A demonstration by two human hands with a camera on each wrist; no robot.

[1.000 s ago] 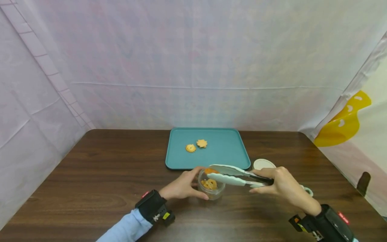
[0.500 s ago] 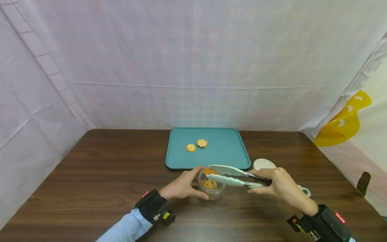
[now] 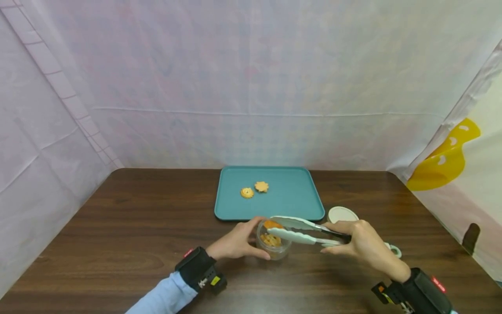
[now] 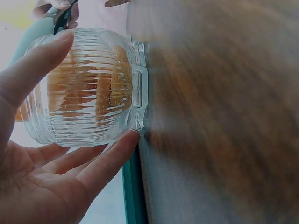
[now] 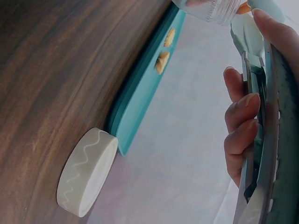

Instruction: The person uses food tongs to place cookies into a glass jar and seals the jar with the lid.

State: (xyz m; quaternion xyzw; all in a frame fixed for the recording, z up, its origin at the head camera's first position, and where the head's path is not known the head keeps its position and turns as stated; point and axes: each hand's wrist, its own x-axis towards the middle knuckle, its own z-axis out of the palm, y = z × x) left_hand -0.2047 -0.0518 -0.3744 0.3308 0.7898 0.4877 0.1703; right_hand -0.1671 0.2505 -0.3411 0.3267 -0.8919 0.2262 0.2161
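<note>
L hand holds glass jar on bench, R hand grips tongs w/ tips apart at jar mouth by orange piece, so jar may tip or piece drop if tongs snag rim or pinch off-ctr.

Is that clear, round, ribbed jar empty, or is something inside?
Not empty: golden-brown biscuits show through the wall of the clear, round, ribbed jar, and from above through its open top.
</note>
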